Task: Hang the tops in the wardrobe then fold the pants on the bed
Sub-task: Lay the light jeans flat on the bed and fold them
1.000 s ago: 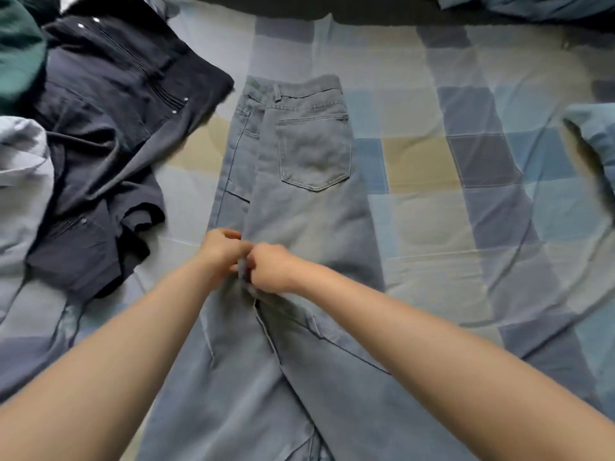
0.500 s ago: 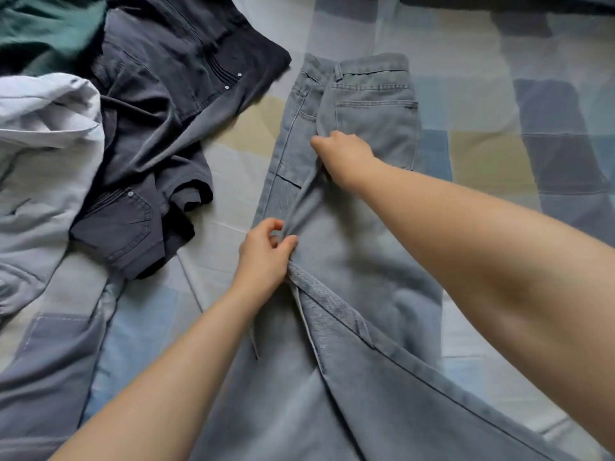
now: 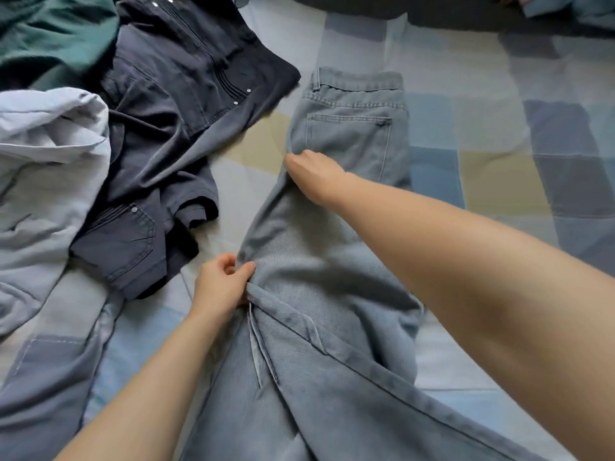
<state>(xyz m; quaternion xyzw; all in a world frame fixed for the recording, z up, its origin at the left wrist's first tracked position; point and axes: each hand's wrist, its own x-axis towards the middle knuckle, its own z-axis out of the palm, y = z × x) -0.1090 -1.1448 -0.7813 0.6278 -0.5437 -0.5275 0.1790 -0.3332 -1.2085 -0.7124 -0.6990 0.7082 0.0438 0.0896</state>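
Observation:
Light blue jeans (image 3: 349, 134) lie lengthwise on the checked bed sheet (image 3: 492, 168), folded leg over leg, waistband at the far end and a back pocket facing up. My left hand (image 3: 223, 284) pinches the jeans' left edge near the crotch seam. My right hand (image 3: 312, 171) reaches further up and grips the same left edge just below the pocket, fingers curled into the fabric. The legs run down toward me and out of the bottom of the view.
A dark navy garment with snap buttons (image 3: 173, 128) lies crumpled left of the jeans. A pale grey-blue garment (image 3: 43, 168) sits at the far left, a green one (image 3: 56, 38) at the top left. Another blue garment (image 3: 572, 8) shows at the top right.
Both hands started together at the crotch seam. My right hand moved up to the edge below the pocket; the jeans' left edge has been drawn in over the front flap.

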